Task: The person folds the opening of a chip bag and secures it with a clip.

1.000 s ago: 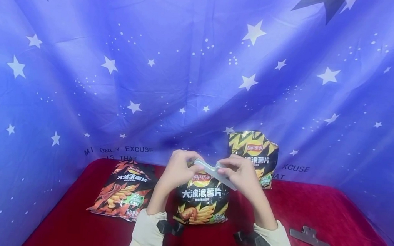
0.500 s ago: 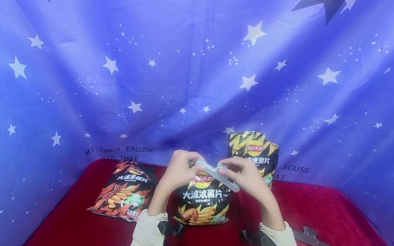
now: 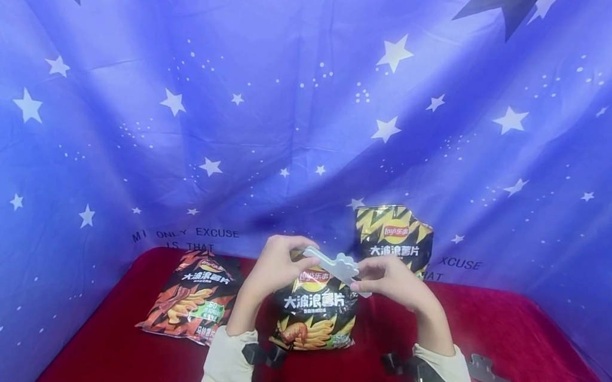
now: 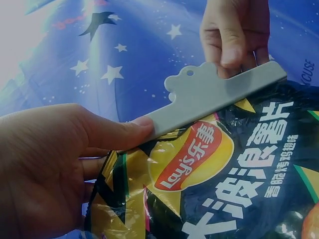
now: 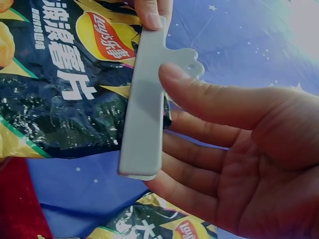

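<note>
A pale grey bag clip (image 3: 339, 268) with a scalloped handle lies across the top of a black and yellow potato chip bag (image 3: 314, 304), which stands upright. My left hand (image 3: 280, 266) pinches the clip's left end together with the bag's top corner. In the left wrist view, its thumb (image 4: 137, 128) presses on the clip. At the other end is my right hand (image 3: 402, 285). The right wrist view has its thumb (image 5: 174, 72) on the clip's edge near the handle, with the fingers curled behind. Part of the bag's top edge is hidden inside the clip.
A red and black chip bag (image 3: 192, 296) lies on the left of the red-covered table (image 3: 121, 350). Another black and yellow chip bag (image 3: 397, 233), its top corner cut away, stands behind. A dark grey clip (image 3: 492, 375) lies at right, partly behind the sleeve. A starry blue curtain (image 3: 289, 135) hangs behind.
My right hand has slid rightward along the clip, from its handle toward its right end, uncovering the scalloped handle. My left hand, the bags and the dark clip stay nearly where they were.
</note>
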Demonstrator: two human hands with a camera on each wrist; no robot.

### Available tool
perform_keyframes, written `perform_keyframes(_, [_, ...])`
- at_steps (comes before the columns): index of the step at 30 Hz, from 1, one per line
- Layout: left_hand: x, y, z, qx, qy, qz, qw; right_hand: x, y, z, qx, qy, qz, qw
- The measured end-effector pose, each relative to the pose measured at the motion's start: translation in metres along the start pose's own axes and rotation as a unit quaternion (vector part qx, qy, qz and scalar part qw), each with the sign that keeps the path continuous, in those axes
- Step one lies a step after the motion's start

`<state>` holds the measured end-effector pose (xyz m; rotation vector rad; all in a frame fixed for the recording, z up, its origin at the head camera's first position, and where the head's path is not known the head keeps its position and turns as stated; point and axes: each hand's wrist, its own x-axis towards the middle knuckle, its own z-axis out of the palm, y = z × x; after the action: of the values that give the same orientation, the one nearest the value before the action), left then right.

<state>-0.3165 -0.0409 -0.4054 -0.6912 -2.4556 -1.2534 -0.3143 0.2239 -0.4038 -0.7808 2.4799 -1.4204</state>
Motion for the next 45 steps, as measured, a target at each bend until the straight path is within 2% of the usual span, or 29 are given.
perform_keyframes(8, [-0.001,-0.009,-0.008,-0.022,0.002,-0.019,0.9996,0.004,0.011,-0.001,0.009,0.008,0.012,1.0])
perform_keyframes(12, [-0.005,-0.019,-0.021,-0.048,0.004,-0.053,0.9974,0.007,0.017,-0.001,0.025,0.009,0.018,0.999])
perform_keyframes(16, [-0.01,-0.033,-0.035,-0.062,-0.02,-0.094,0.9934,0.01,0.021,-0.001,0.034,0.009,0.021,0.999])
perform_keyframes(19, [-0.014,-0.045,-0.043,-0.098,-0.062,-0.14,0.9833,0.011,0.023,0.0,0.038,0.01,0.028,0.999])
perform_keyframes(23, [-0.016,-0.058,-0.048,-0.183,-0.114,-0.198,0.956,0.013,0.025,0.0,0.04,0.013,0.035,0.999])
perform_keyframes(26, [-0.016,-0.064,-0.049,-0.219,-0.143,-0.204,0.9434,0.013,0.026,-0.001,0.044,0.014,0.036,0.998])
perform_keyframes(28, [-0.015,-0.066,-0.05,-0.224,-0.157,-0.202,0.9404,0.014,0.027,-0.001,0.047,0.013,0.04,0.998])
perform_keyframes(32, [-0.014,-0.066,-0.05,-0.226,-0.164,-0.196,0.9399,0.014,0.029,-0.002,0.062,0.012,0.049,0.997])
perform_keyframes(45, [-0.016,-0.057,-0.042,-0.22,-0.112,-0.203,0.9477,0.01,0.033,-0.002,0.066,0.013,0.046,0.997])
